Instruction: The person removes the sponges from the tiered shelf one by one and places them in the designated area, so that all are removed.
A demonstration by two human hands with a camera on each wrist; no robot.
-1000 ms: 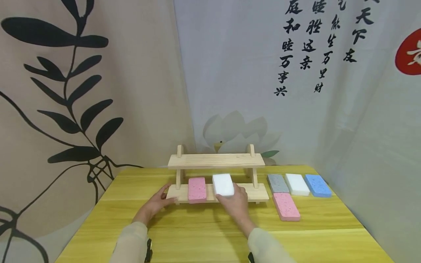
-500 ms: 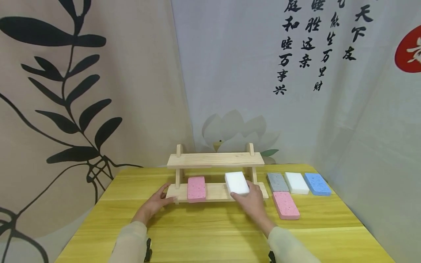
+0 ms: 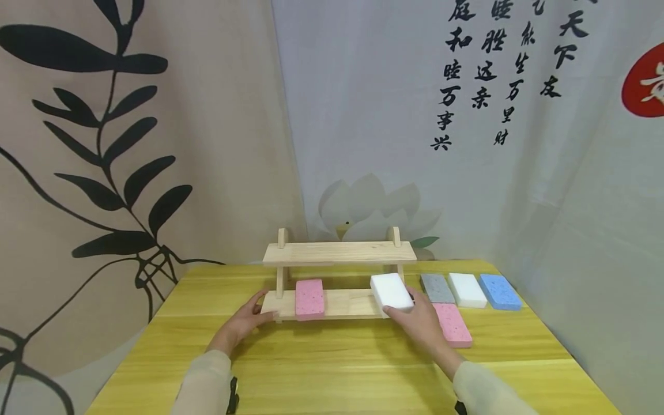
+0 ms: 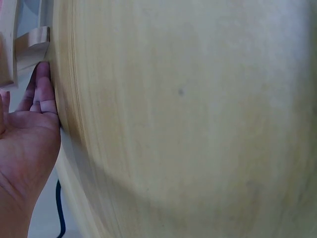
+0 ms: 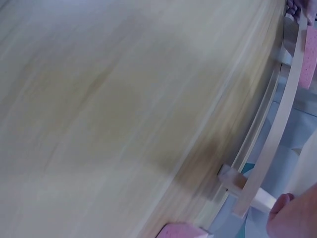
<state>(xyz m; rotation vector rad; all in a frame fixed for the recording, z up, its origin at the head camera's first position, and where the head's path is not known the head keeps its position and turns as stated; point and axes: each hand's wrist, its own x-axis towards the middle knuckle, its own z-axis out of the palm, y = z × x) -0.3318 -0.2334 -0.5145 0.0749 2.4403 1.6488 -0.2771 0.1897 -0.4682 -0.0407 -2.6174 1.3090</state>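
Observation:
A two-tier wooden rack [image 3: 339,253] stands on the table, and its lower board [image 3: 347,304] carries a pink sponge [image 3: 309,300] left of the middle. Over that board's right end, my right hand [image 3: 420,320] holds a white sponge [image 3: 391,292] from its right side, thumb in front. Whether the sponge touches the board is hard to tell. My left hand [image 3: 244,323] grips the lower board's left end, thumb in front and fingers behind. In the left wrist view its fingers [image 4: 45,94] reach beside the rack's foot.
Right of the rack lie a grey sponge [image 3: 437,288], a second white sponge [image 3: 467,290] and a blue sponge [image 3: 500,291] in a row. Another pink sponge [image 3: 453,325] lies below the grey one, partly behind my right hand. A printed cloth [image 3: 384,115] hangs behind the table [image 3: 321,369].
My right hand has carried the white sponge rightward along the lower board, from beside the pink sponge to the right end. My left hand stays at the left end.

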